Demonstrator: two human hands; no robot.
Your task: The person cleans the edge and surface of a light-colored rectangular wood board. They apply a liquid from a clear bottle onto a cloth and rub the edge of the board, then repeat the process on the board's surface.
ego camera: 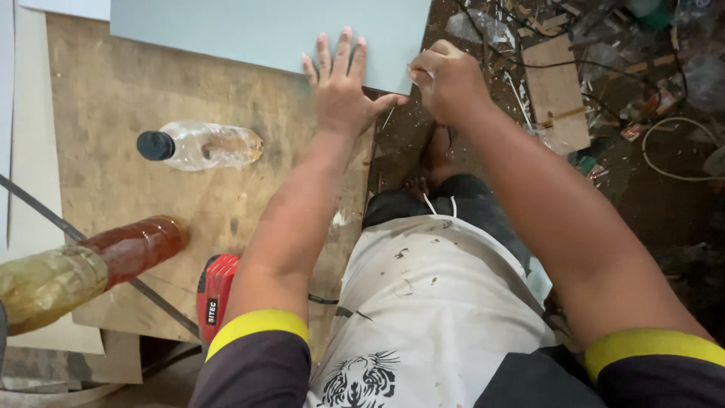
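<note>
Your single head-worn camera looks steeply down, close over the worn plywood bench (136,98) and debris-strewn floor (649,196).

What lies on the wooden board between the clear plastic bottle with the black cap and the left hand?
In the head view, only bare wooden board separates the clear plastic bottle from the left hand.

A rough woodworking shop: a worn plywood table (113,98) carries a pale blue-grey board (249,26) and a red power tool (215,291), while the dark floor (657,204) beside it lies strewn with wood offcuts (557,91), splinters and loose cable (672,147) (shavings cling to the worker's shorts, too).
</note>
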